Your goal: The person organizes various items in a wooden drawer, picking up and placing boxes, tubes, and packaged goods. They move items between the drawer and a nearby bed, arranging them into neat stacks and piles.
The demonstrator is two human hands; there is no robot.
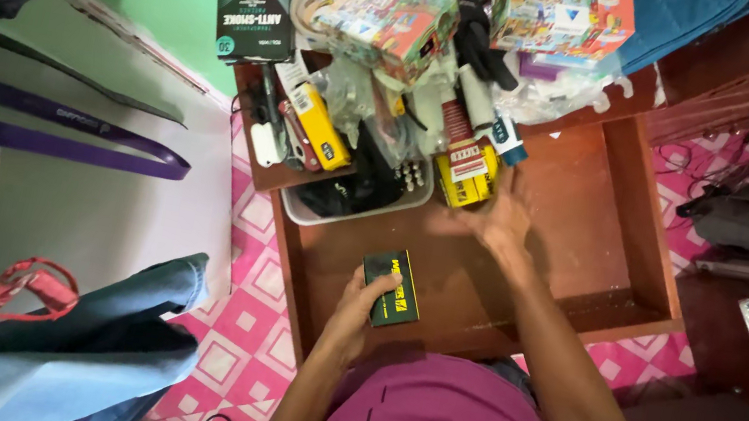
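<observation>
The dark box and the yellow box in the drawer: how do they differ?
The dark box is flat and black-green, while the yellow box is bright yellow with red. The dark box is gripped by the left hand near the drawer's front; the yellow box sits farther back among clutter, at the right hand. Both are small printed packages.

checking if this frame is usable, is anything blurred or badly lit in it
Head view: the right hand by the yellow box is smeared by motion blur; the left hand on the dark box is sharp. Light is soft and even with no harsh glare, and the wide lens bends the edges.
</observation>
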